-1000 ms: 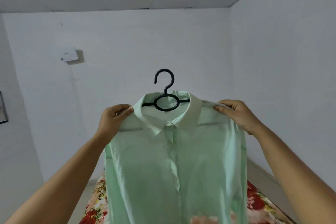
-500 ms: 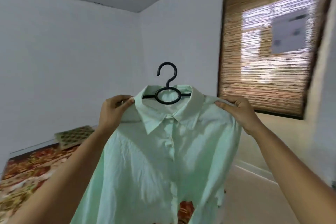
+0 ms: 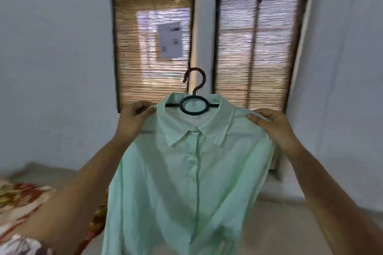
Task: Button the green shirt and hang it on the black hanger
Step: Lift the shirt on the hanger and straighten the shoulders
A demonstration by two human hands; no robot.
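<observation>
The green shirt [image 3: 192, 172] hangs buttoned on the black hanger [image 3: 192, 105], held up in the air at chest height in front of two bamboo window blinds [image 3: 153, 47]. The hanger's bar runs left to right between the hands, hook up and midway, so neither hand is nearer. The left hand [image 3: 132, 122] pinches the left shoulder and the right hand [image 3: 275, 126] grips the right shoulder. Below lie a pale floor [image 3: 279, 223] and, lower left, a blurred floral cloth [image 3: 20, 196].

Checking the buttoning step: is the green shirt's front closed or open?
Closed: the green shirt placket runs shut from collar down; individual buttons too blurred.
</observation>
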